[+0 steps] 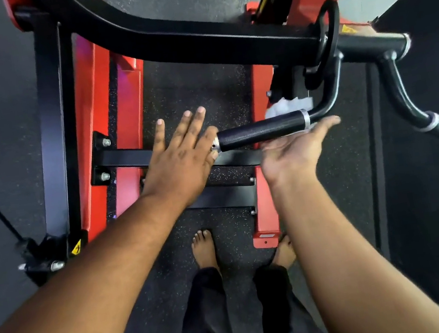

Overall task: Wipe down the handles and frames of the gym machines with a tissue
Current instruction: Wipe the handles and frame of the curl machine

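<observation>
**Handle wipe: tissue lying beyond the grip, both hands empty**

Forearms are entering from 6 o'clock and filling the near field; below them bare feet and dark trouser legs are standing on the speckled rubber floor [173, 96].

Left hand [182, 154] is spreading wide, fingers straight, back of the hand toward the camera, holding nothing. It is sitting at the free end cap of the handle [261, 130], touching or just short of it; contact cannot be confirmed.

Right hand [295, 146] is lying palm-up with fingers straight and relaxed, holding nothing, just under the handle near its silver collar.

The handle's long axis is running roughly 9 to 3 o'clock, tilting slightly up toward 3, where it is bending upward into the black lever arm [194, 41] of the red machine frame [94, 99].

Tissue [289, 106] is showing as a white crumpled patch directly behind the handle, toward 12 o'clock from the right hand and about 2 o'clock from the left. Whether it is resting on the handle or dropping behind it cannot be told.

Judgement: the right hand is nearer the tissue; recovering it means reaching over or round the bar toward 12 o'clock before wiping can resume along the 9–3 axis.
</observation>
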